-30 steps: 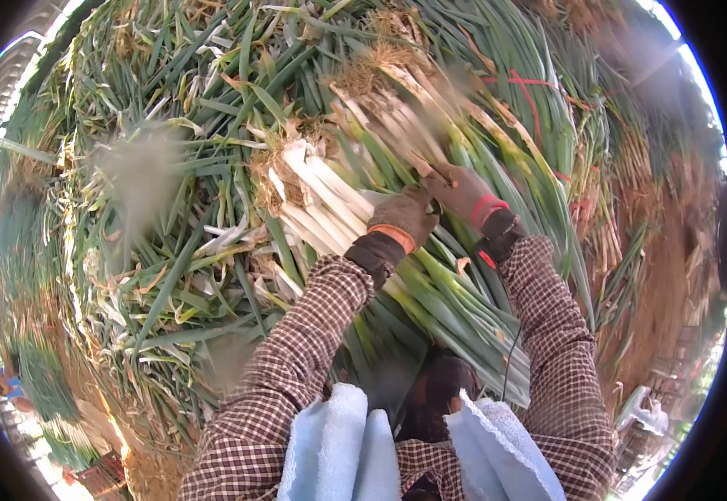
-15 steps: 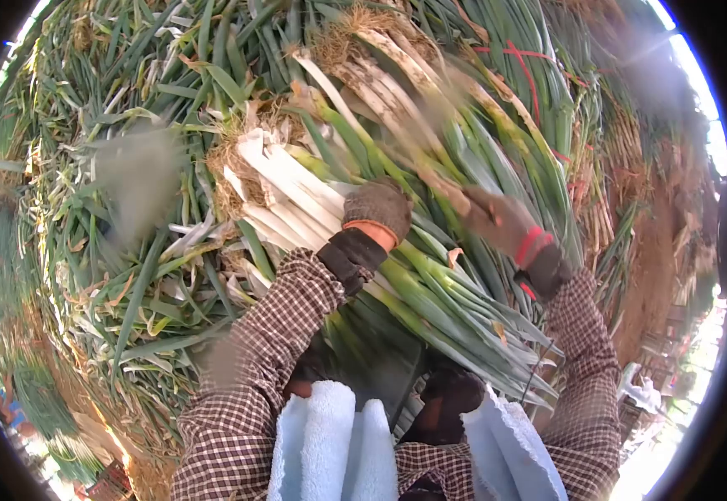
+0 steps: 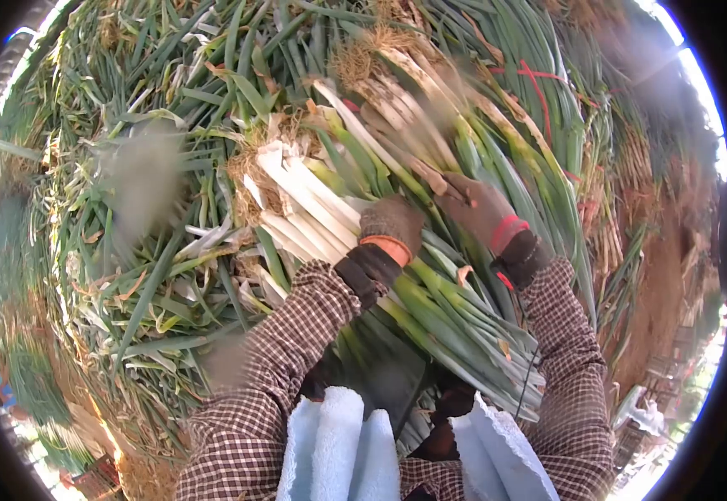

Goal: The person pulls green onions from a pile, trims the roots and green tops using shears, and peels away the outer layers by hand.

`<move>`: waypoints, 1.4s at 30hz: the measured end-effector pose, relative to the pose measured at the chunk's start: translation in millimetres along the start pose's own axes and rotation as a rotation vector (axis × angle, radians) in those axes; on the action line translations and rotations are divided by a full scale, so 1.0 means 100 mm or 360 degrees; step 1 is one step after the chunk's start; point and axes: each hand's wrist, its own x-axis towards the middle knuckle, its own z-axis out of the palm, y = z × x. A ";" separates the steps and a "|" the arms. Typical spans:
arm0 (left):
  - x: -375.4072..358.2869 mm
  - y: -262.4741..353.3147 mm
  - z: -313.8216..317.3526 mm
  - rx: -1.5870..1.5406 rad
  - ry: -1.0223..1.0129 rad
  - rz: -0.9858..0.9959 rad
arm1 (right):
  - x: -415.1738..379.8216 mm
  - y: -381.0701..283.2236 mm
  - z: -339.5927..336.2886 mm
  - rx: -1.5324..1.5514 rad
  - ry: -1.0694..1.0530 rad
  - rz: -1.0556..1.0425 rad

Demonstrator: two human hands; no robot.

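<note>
My left hand point(image 3: 391, 225), in a dark knit glove with an orange cuff, is closed around a bunch of large green onions point(image 3: 309, 196). Their clean white stalks and roots point up and left, and the green leaves point(image 3: 455, 321) fan down toward my lap. To its right is my right hand point(image 3: 476, 210), gloved with a red cuff, its fingers curled over the leaves. A thin brown piece point(image 3: 428, 177) shows at its fingertips; I cannot make out what it is. Just beyond lie green onions with soil-stained stalks point(image 3: 397, 104).
A wide heap of loose leaves and trimmings point(image 3: 154, 275) spreads to the left. Behind my right hand, a red tie point(image 3: 534, 83) crosses more green onions. Bare brown ground point(image 3: 651, 292) shows at the right. A light-blue towel point(image 3: 338, 442) hangs over my front.
My right hand, blurred by motion before, has come slightly left, closer to my left hand. The left hand keeps its hold on the green onions. The whole view has shifted a little.
</note>
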 end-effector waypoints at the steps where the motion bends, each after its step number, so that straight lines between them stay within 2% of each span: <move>1: -0.02 0.01 -0.04 -0.0020 -0.0035 -0.0028 | 0.12 -0.04 0.00 0.0008 -0.0029 0.0047; 4: -0.03 0.03 -0.11 -0.0224 -0.0094 -0.0185 | 0.49 -0.09 0.07 0.0069 0.0031 0.0028; 7: 0.00 0.02 0.03 -0.0228 0.0035 -0.0188 | 0.84 -0.23 0.18 0.0018 0.0182 -0.0068; 10: -0.02 0.07 -0.09 -0.0458 0.0034 -0.0438 | 1.25 -0.14 0.18 -0.0050 0.0219 -0.0228; 12: 0.04 0.00 0.06 -0.0288 0.0138 -0.0340 | 1.56 0.07 0.21 -0.0075 0.0206 -0.0332; 13: 0.04 -0.02 0.12 -0.0213 0.0164 -0.0280 | 1.52 0.04 0.22 -0.0078 0.0189 -0.0358; 16: 0.02 -0.09 0.05 -0.0277 0.0054 -0.0115 | 0.57 0.08 -0.17 0.0091 0.0181 -0.0293; 17: 0.02 -0.05 -0.01 -0.0287 0.0015 -0.0115 | 0.17 0.03 -0.35 0.0191 0.0133 -0.0144; 19: 0.02 -0.02 -0.11 -0.0275 -0.0045 -0.0136 | -0.47 0.17 -0.36 0.0020 0.0334 -0.0015; 21: 0.08 -0.06 -0.02 -0.0172 -0.0046 0.0003 | -1.09 0.35 -0.37 -0.0305 0.0207 0.0035; 23: 0.08 -0.01 -0.11 -0.0153 -0.0112 0.0056 | -1.59 0.60 -0.26 -0.0424 0.0172 0.0054; 25: 0.12 -0.01 -0.01 -0.0040 -0.0043 0.0062 | -1.88 0.60 -0.19 -0.0388 0.0141 0.0163; 27: 0.17 0.02 0.09 0.0066 -0.0048 0.0068 | -2.01 0.66 -0.11 -0.0428 0.0102 0.0280; 29: 0.20 0.04 0.11 0.0172 -0.0115 0.0061 | -2.01 0.76 -0.03 -0.0446 0.0209 0.0176; 32: 0.16 0.12 0.07 0.0400 -0.0022 0.0151 | -1.87 0.74 -0.01 -0.0435 0.0288 0.0139; 35: 0.15 0.16 0.04 0.0400 0.0029 0.0171 | -1.58 0.68 -0.02 -0.0375 0.0364 0.0048; 39: 0.28 0.37 -0.23 -0.0002 -0.0457 -0.0120 | -1.12 0.52 -0.13 -0.0420 0.0267 0.0063; 42: 0.63 0.34 -0.18 0.0374 -0.0483 0.0812 | -0.80 0.42 -0.20 -0.0386 0.0281 0.0005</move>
